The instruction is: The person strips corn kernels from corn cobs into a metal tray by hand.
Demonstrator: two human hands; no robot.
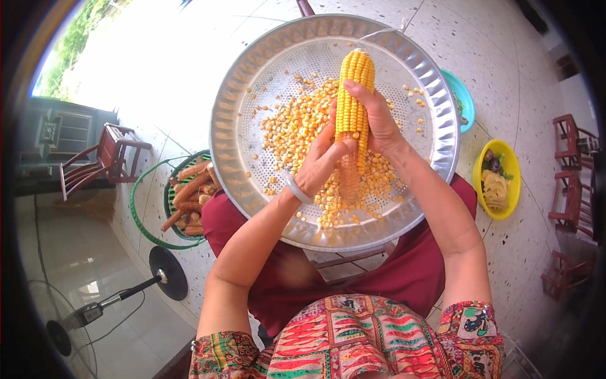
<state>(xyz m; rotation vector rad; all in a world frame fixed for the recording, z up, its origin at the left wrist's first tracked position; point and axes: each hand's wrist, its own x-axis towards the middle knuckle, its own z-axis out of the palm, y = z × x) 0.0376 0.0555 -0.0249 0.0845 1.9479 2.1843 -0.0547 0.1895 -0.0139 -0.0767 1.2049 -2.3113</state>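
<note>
Over a wide metal sieve pan [230,136] on my lap I hold an ear of corn [355,95] with both hands. Its upper part is full of yellow kernels; the lower end is partly stripped to the bare cob. My right hand [379,123] wraps the ear from the right, thumb lying across its front. Lower down, my left hand [320,161] grips it from the left, thumb pressed at the border between kernels and bare cob. Loose corn kernels [297,126] lie heaped in the pan beneath. A bracelet circles my left wrist.
Left of the pan stands a green basket [142,218] of stripped cobs [192,189]. On the right are a yellow bowl [516,189] of food scraps and a turquoise bowl [463,95]. A standing fan [167,273] is at lower left; wooden chairs [117,155] stand at both sides.
</note>
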